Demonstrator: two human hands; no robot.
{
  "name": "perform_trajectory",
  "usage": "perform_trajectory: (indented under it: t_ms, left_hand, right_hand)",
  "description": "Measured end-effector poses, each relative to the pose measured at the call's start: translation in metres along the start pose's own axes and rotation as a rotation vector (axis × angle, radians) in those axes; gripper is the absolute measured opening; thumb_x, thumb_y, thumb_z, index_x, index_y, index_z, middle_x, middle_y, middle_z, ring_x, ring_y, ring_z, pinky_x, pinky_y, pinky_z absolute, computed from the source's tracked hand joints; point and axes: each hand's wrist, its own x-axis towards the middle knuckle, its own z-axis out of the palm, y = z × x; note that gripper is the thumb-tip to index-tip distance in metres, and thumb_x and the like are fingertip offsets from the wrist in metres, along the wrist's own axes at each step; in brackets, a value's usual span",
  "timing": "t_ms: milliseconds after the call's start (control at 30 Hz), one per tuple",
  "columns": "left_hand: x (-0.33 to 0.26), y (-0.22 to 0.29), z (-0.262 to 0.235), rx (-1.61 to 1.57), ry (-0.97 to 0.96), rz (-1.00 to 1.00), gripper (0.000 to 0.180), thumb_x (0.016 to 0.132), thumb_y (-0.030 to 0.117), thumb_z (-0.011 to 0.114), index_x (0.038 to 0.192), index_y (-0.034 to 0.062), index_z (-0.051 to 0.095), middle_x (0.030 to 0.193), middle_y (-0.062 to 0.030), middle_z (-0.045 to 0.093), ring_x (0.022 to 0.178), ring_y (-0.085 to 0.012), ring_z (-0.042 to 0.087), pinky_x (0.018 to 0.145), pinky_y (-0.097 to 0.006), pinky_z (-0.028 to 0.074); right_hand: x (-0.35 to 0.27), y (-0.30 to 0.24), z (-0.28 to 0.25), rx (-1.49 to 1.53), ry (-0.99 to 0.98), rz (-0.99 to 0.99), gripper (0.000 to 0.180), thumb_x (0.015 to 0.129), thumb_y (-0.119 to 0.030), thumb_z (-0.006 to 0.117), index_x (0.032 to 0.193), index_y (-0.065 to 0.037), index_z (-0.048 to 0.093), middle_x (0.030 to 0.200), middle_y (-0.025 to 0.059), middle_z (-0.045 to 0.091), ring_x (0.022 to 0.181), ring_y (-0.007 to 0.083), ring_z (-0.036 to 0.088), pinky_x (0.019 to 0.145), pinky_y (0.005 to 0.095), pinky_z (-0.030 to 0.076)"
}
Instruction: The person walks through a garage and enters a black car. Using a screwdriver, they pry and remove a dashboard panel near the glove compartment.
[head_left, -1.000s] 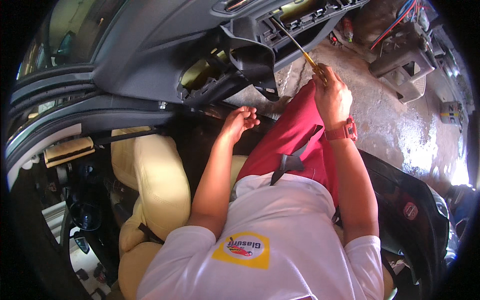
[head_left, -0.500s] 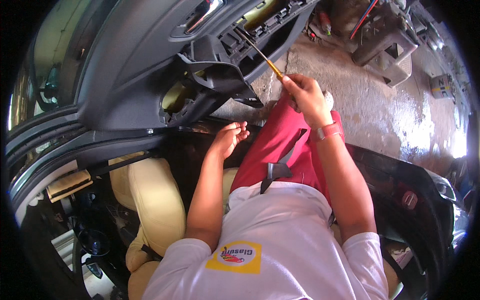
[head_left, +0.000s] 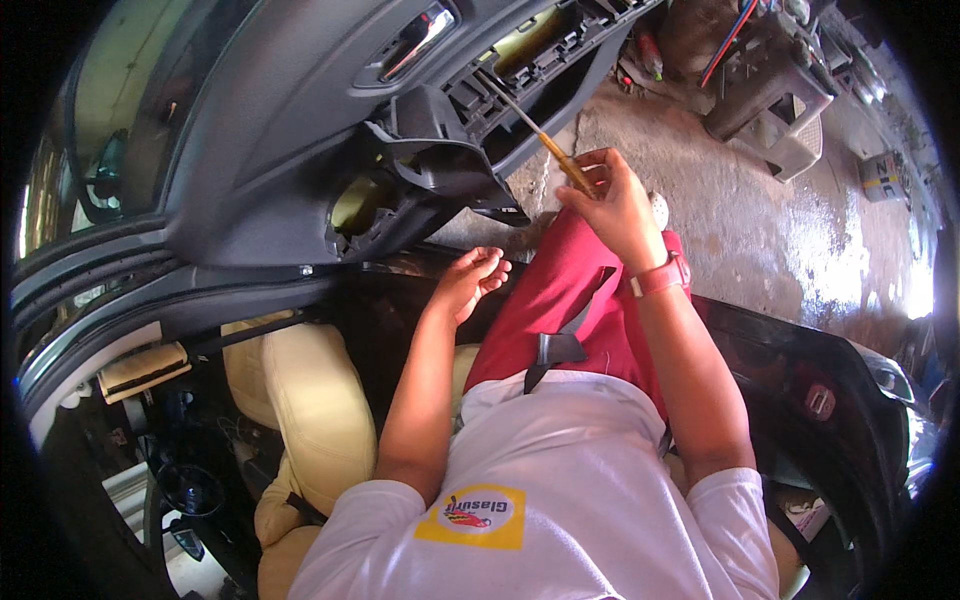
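My right hand (head_left: 622, 207) holds a screwdriver (head_left: 562, 160) by the end of its amber handle, thumb on one side and bent fingers on the other. Its thin metal shaft slants up and left, the tip over the uncovered slots of the dark door panel (head_left: 270, 150); whether it touches them I cannot tell. My left hand (head_left: 470, 285) is empty, its fingers loosely curled and a little apart, beside my red trousers. Near it, a loosened dark trim piece (head_left: 450, 170) juts out from the door panel, next to a hole showing yellowish metal (head_left: 362, 205).
A chrome inner door handle (head_left: 418, 42) sits higher on the panel. At the right, a grey plastic stool (head_left: 775, 110) stands on the wet concrete floor (head_left: 720, 210), with a tin can (head_left: 884, 177) beyond. Beige car seats (head_left: 315, 400) lie to my left.
My right hand has shifted slightly down, its grip now nearer the handle's end with the index finger lifted away. The screwdriver tip stays near the same slots. My left hand has moved slightly right.
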Motion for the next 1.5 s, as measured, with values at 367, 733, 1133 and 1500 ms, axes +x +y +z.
perform_trajectory:
  t_ms: [367, 733, 1133, 1500]
  left_hand:
    - [-0.001, 0.003, -0.008, -0.246, -0.014, 0.136, 0.026, 0.100, 0.013, 0.064, 0.125, 0.0036, 0.064, 0.113, -0.0122, 0.072, 0.093, -0.0153, 0.070, 0.087, -0.028, 0.057]
    - [-0.007, 0.016, -0.016, -0.577, 0.066, 0.320, 0.020, 0.097, 0.014, 0.070, 0.115, 0.0057, 0.067, 0.115, -0.0093, 0.071, 0.097, -0.0125, 0.068, 0.086, -0.024, 0.057]
    - [-0.018, 0.037, -0.027, -0.662, 0.091, 0.353, 0.019, 0.096, 0.012, 0.071, 0.115, 0.0087, 0.070, 0.111, -0.0044, 0.073, 0.094, -0.0102, 0.069, 0.083, -0.022, 0.058]
    - [-0.021, 0.044, -0.017, -0.671, 0.107, 0.375, 0.018, 0.097, 0.011, 0.069, 0.115, 0.0067, 0.070, 0.113, -0.0074, 0.072, 0.091, -0.0121, 0.070, 0.081, -0.022, 0.060]
  right_hand:
    - [0.000, 0.001, 0.003, 0.173, -0.045, 0.143, 0.021, 0.093, -0.015, 0.067, 0.110, -0.004, 0.065, 0.086, 0.0198, 0.070, 0.072, 0.0425, 0.068, 0.068, 0.0463, 0.055]
    - [0.002, 0.011, 0.004, 0.062, -0.034, 0.025, 0.037, 0.095, -0.027, 0.072, 0.116, 0.001, 0.061, 0.088, 0.0127, 0.073, 0.074, 0.0183, 0.070, 0.064, 0.0359, 0.054]
    - [-0.004, -0.002, 0.003, -0.353, 0.093, -0.202, 0.032, 0.092, -0.021, 0.071, 0.119, -0.006, 0.065, 0.093, 0.0197, 0.074, 0.083, 0.0340, 0.074, 0.073, 0.0409, 0.056]
    - [0.002, 0.004, 0.003, -0.431, 0.145, -0.377, 0.032, 0.092, -0.024, 0.074, 0.117, -0.005, 0.064, 0.082, 0.0147, 0.070, 0.065, 0.0205, 0.066, 0.063, 0.0368, 0.053]
